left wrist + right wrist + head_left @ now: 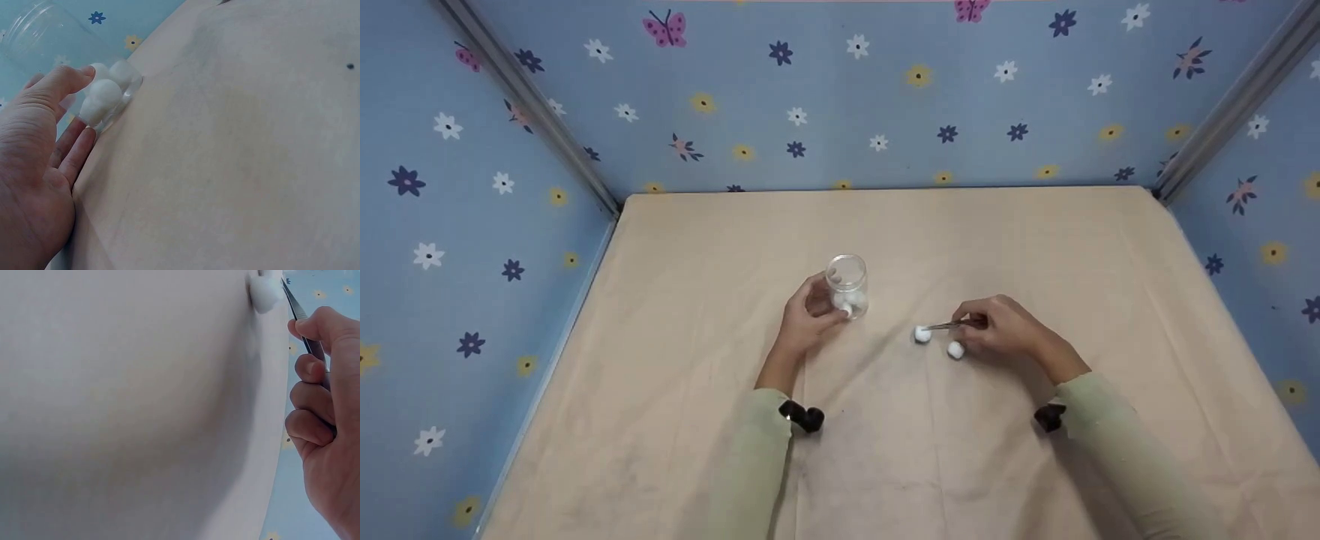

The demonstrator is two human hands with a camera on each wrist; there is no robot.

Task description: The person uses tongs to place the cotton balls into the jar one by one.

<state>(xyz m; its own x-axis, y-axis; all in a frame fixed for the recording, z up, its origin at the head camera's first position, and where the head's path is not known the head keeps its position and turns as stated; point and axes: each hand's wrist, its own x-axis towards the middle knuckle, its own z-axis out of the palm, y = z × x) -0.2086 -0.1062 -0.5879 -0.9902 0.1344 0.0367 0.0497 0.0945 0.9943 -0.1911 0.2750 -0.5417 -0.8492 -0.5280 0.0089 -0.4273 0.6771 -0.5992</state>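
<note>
My left hand [799, 326] holds a clear, lidless jar [861, 289], with the thumb across its near side. Several white cotton balls [105, 93] lie at the jar's bottom, as the left wrist view shows. To the right, my right hand [1011, 330] grips metal tweezers [946, 325] pointing left. Their tips meet a white cotton ball [922, 336]; whether they pinch it cannot be made out. A second cotton ball [955, 350] lies on the cloth just below the tweezers. In the right wrist view the tweezers [296, 308] pass beside a cotton ball [265, 295].
A beige cloth [720, 255] with light creases covers the table. Blue flowered panels [825, 90] rise behind it and at both sides, joined by grey metal posts [532, 105]. Each wrist wears a small black camera [802, 416].
</note>
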